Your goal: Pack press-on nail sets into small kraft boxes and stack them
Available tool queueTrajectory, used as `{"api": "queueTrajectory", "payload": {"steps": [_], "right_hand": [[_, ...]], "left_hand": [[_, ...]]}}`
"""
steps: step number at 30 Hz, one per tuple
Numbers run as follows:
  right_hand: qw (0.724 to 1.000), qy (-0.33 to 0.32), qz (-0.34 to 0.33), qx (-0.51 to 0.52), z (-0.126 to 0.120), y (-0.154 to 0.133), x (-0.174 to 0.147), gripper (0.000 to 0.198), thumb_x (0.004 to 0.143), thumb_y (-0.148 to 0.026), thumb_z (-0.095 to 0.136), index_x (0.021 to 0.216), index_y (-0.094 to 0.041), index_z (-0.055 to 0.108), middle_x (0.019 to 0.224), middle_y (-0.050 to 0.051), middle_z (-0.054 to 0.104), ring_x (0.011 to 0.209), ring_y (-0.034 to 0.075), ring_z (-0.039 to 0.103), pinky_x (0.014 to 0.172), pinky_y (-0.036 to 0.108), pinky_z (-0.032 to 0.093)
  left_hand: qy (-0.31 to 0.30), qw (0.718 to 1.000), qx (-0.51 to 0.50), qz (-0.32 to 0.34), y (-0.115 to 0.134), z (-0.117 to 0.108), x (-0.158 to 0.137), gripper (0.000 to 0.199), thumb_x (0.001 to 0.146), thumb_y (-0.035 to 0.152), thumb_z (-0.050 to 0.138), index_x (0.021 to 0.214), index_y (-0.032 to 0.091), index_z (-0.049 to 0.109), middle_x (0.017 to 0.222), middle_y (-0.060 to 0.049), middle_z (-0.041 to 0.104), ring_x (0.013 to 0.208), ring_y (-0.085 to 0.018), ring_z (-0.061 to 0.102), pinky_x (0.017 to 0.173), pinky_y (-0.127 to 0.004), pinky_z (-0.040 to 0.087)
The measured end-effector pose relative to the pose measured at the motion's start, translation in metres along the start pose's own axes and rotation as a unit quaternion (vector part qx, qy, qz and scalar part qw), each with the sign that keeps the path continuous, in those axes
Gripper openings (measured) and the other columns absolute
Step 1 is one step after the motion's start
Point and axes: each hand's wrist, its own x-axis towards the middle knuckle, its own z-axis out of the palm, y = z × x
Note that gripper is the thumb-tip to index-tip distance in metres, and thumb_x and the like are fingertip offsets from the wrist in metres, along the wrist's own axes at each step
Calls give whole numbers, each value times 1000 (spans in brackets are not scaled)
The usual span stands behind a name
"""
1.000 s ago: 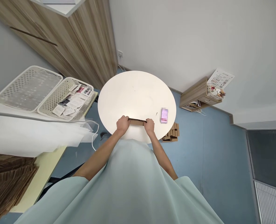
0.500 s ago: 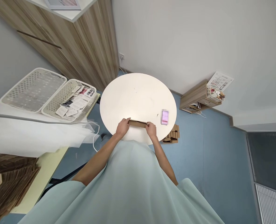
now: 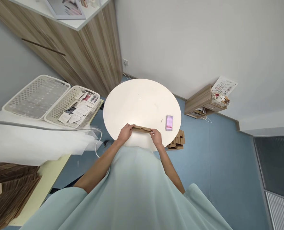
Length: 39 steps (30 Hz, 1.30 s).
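A long, narrow brown cardboard box (image 3: 142,129) is held between my two hands, over the near part of the round white table (image 3: 142,99). My left hand (image 3: 125,133) grips the box's left end, thumb and fingers closed on it. At the opposite end my right hand (image 3: 156,137) pinches the box with its fingertips. A small notch shows along the upper face of the box. Whether anything lies inside is hidden. Right of my right hand, a blurred-out pink and purple rectangle (image 3: 169,123) lies on the tabletop.
Below the table's right edge is a pile of small brown boxes (image 3: 177,140). On the left, white baskets (image 3: 49,119) hold papers and clear packets, beside white sheets (image 3: 36,140) and flattened cardboard (image 3: 14,188). A grey cable (image 3: 48,126) crosses there. A wooden cabinet (image 3: 89,60) stands behind.
The box has tipped so its notched face now shows, where a darker upper edge showed before. Both hands keep their grip at its ends. The whole view has shifted slightly downward.
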Motion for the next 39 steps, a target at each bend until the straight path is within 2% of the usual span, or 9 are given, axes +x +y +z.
{"api": "queueTrajectory", "payload": {"steps": [5,7,10,14,18,24,31,35,39], "right_hand": [[996,-7,-25,-89,8,11,-5,37,111,-24,56,145,-23,71,132,11,79,108,23,79,99,36,61],[996,-18,-26,-88,9,13,-6,39,112,-30,59,148,-23,69,132,11,79,107,23,80,98,35,61],[999,0,-27,-24,10,13,-5,40,113,-39,58,147,-21,70,136,12,78,108,22,80,98,33,61],[997,40,23,62,13,14,5,44,112,-40,55,148,-19,69,133,13,79,103,21,80,96,34,63],[990,27,58,125,19,19,17,44,109,-39,58,145,-17,70,126,12,81,93,19,80,86,32,65],[977,9,95,193,30,27,21,49,107,-48,59,145,-18,69,122,11,81,88,19,81,77,29,63],[982,19,118,148,29,24,35,46,107,-50,57,137,-21,78,109,8,84,95,24,81,92,34,61],[982,18,112,154,30,28,33,48,106,-51,58,140,-23,77,118,9,84,101,25,80,96,37,60],[978,29,97,184,36,34,14,49,105,-51,60,142,-24,76,129,9,82,102,26,79,99,40,60]], "left_hand": [[-5,1000,-30,5,-6,0,-6,45,103,26,49,141,28,75,127,-9,72,108,-26,75,104,-41,60],[-9,999,-33,-3,-8,1,-7,42,102,30,53,137,26,76,129,-9,73,107,-25,76,103,-41,61],[-7,999,-39,-9,-8,3,-7,41,102,39,58,136,23,75,131,-10,73,105,-25,77,101,-39,60],[15,998,-60,-28,-8,4,0,47,108,45,50,144,23,70,128,-9,76,101,-23,77,99,-38,60],[8,992,-90,-85,-10,6,13,50,107,45,54,150,23,66,120,-7,79,97,-22,77,96,-35,59],[-22,985,-113,-125,-19,14,20,45,106,45,55,143,25,73,111,-5,81,92,-22,78,88,-33,60],[4,985,-84,-150,-15,13,35,42,103,42,61,136,23,79,114,-9,83,106,-27,77,98,-37,59],[-2,978,-118,-174,-13,12,31,39,101,41,66,134,26,80,112,-7,84,103,-27,78,94,-36,60],[19,971,-153,-182,-12,19,7,40,102,40,65,137,25,79,122,-7,83,100,-27,80,94,-38,61]]}}
